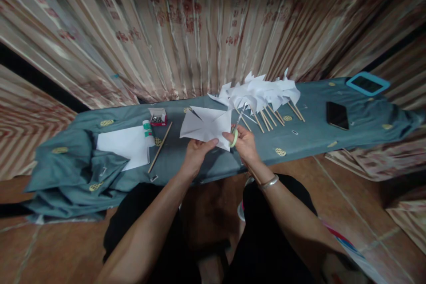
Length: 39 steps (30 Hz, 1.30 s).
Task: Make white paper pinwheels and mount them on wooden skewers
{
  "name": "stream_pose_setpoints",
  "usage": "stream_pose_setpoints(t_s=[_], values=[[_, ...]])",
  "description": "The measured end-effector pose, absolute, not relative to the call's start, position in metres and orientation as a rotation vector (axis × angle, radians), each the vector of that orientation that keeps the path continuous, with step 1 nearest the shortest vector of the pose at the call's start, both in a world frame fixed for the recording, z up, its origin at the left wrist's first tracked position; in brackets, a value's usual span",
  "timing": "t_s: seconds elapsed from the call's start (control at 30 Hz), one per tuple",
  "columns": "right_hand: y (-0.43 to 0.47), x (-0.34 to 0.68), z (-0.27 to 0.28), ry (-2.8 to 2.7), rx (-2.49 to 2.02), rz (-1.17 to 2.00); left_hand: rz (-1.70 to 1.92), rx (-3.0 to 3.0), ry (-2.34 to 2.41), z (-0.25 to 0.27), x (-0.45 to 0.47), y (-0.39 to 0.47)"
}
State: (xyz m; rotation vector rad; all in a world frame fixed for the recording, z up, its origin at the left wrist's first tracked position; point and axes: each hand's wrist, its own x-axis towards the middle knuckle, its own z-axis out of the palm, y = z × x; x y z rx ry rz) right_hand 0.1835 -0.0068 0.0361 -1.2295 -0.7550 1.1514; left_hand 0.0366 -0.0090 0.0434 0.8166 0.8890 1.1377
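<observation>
A white square sheet of paper (208, 125), with slits cut from its corners toward the middle, is held up above the cloth-covered table. My left hand (197, 153) pinches its lower edge, thumb on top. My right hand (245, 143) has its fingers in the pale green handles of a pair of scissors (234, 137), and its thumb lies at the paper's right edge. The scissor blades point up and away, to the right of the sheet. Just beyond them lie several white paper pinwheels (256, 93) on wooden sticks.
On the left lie a stack of white paper (124, 144), a glue stick (148, 133), a small red box of metal pins (158, 117) and a loose wooden stick (160, 147). A black phone (337, 115) and a blue-framed tablet (368, 83) rest on the right. Curtains (199, 31) hang behind.
</observation>
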Motion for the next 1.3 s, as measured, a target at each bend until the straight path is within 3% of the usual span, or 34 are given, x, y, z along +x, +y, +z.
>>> stream_pose_setpoints(t_s=[0.3, 0.63, 1.3], values=[[-0.022, 0.182, 0.038, -0.971, -1.257, 1.348, 1.404, 0.918, 1.184, 0.029, 0.017, 0.015], [-0.058, 0.189, 0.041, -1.492, -1.117, 1.814, 1.557, 1.094, 1.353, 0.021, -0.004, 0.038], [-0.053, 0.189, 0.042, -1.507, -1.185, 1.806, 1.446, 1.227, 1.318, 0.025, 0.006, 0.024]])
